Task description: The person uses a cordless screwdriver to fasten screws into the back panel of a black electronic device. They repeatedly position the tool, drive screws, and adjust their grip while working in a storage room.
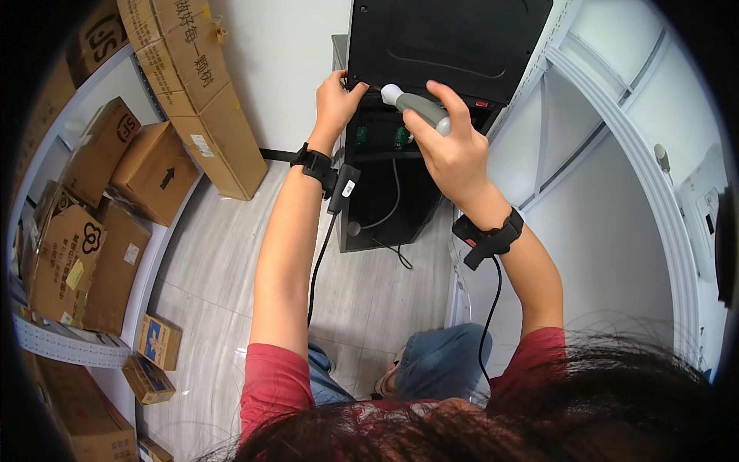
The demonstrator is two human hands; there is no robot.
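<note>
My right hand (458,158) is wrapped round a grey and white cordless screwdriver (422,106). Its white nose points left, toward the lower left corner of a raised black panel (454,46). At that corner my left hand (336,106) is closed on the panel's edge, its thumb close to the tool's tip. Whether a screw sits between them is too small to tell. Below the panel is the dark inside of a black cabinet (385,192), where small green parts (400,138) and a grey cable (397,192) show.
Cardboard boxes (158,173) fill a white shelf on the left, and a tall carton (208,115) leans on the wall. Small boxes (160,341) lie by the shelf's foot. On the right stands a white metal frame (616,115). Black cables (493,308) hang from both wrist straps.
</note>
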